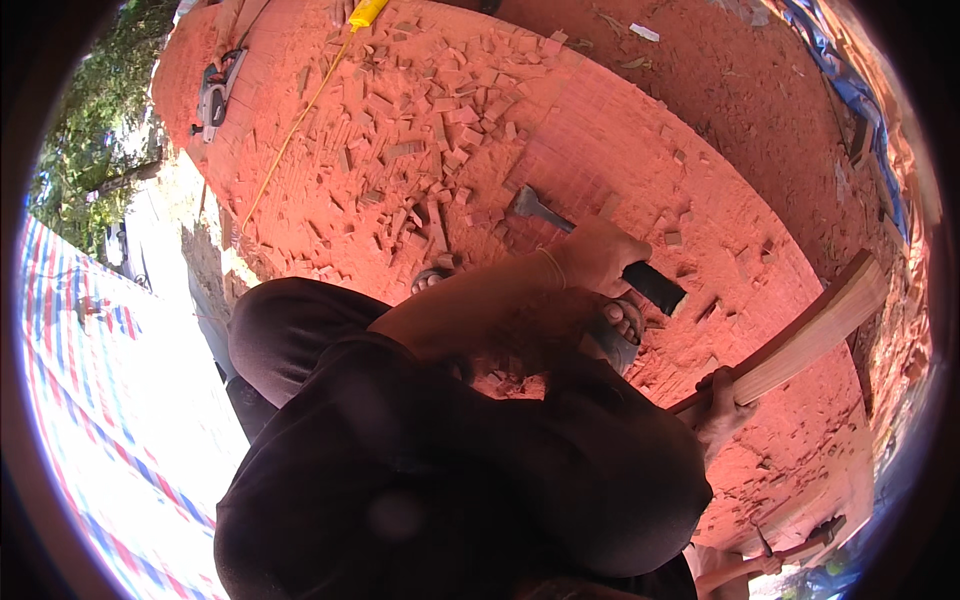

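My left hand (605, 252), its arm crossing from the lower left, is closed around a chisel. The chisel's flat metal blade (535, 205) points up and left, just over the red wood surface. Its black handle (655, 288) sticks out on the other side of the fist. At the right, my right hand (722, 412) grips the lower end of a long wooden bat (810, 330), which slants up and to the right. I squat on a large red wooden slab (740, 215); small cut wood blocks (440, 130) and dust cover much of it.
My sandalled foot (620, 328) is beside the chisel handle. A power planer (215, 95) lies at the far left near another person's hand (230, 35). From a yellow tool (368, 12) a thin yellow line runs down-left. Another person's hand holds a hammer (825, 532) at lower right.
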Action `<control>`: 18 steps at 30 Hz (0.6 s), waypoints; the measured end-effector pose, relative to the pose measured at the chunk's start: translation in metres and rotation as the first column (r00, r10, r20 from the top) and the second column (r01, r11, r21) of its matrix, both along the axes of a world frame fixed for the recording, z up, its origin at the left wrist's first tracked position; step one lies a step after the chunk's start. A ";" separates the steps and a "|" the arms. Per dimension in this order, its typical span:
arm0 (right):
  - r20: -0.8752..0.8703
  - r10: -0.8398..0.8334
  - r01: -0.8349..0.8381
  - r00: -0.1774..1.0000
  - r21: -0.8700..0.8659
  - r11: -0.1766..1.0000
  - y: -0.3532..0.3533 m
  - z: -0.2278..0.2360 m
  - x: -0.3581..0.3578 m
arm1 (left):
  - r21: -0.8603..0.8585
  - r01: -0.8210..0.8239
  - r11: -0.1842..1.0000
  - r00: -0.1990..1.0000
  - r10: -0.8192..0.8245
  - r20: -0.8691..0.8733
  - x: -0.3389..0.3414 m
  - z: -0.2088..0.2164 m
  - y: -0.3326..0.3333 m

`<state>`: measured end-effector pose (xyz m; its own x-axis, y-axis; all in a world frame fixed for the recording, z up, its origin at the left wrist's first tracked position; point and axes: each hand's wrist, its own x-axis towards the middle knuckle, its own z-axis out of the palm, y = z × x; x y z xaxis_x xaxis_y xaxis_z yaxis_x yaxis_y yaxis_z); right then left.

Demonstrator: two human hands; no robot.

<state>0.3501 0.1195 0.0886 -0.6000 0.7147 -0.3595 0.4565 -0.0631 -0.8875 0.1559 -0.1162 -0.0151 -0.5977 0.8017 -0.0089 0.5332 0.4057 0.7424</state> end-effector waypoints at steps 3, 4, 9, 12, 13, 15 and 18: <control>0.012 -0.060 0.061 0.998 -0.033 0.998 -0.003 -0.004 0.010 | -0.074 0.095 0.993 0.995 -0.093 0.037 -0.004 -0.002 0.000; -0.001 -0.077 0.077 0.997 -0.032 0.997 -0.001 -0.005 0.016 | -0.048 0.073 0.996 0.997 -0.072 0.006 -0.004 -0.003 0.000; -0.200 -0.105 0.132 0.974 0.126 0.983 0.062 0.044 0.034 | -0.004 0.075 0.997 0.997 -0.075 -0.011 0.002 -0.007 -0.004; -0.446 -0.358 0.411 0.821 0.024 0.911 0.090 0.095 0.010 | 0.012 0.084 0.996 0.996 -0.083 -0.021 0.001 -0.008 -0.007; -0.559 -0.391 0.450 0.732 -0.034 0.892 0.086 0.105 -0.004 | 0.043 0.061 0.997 0.998 -0.059 -0.029 0.000 -0.008 -0.007; -0.527 -0.437 0.522 0.729 0.015 0.853 0.051 0.097 -0.030 | 0.047 0.060 0.997 0.998 -0.059 -0.011 -0.002 -0.007 -0.005; -0.053 -0.088 0.089 0.995 0.020 0.996 -0.038 0.032 -0.027 | -0.035 -0.002 0.999 1.000 0.003 0.006 -0.002 -0.006 -0.001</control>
<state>0.3236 0.0815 0.1209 -0.5513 0.7735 -0.3128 0.4034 -0.0811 -0.9114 0.1538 -0.1173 -0.0206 -0.5996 0.7993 -0.0403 0.5278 0.4328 0.7308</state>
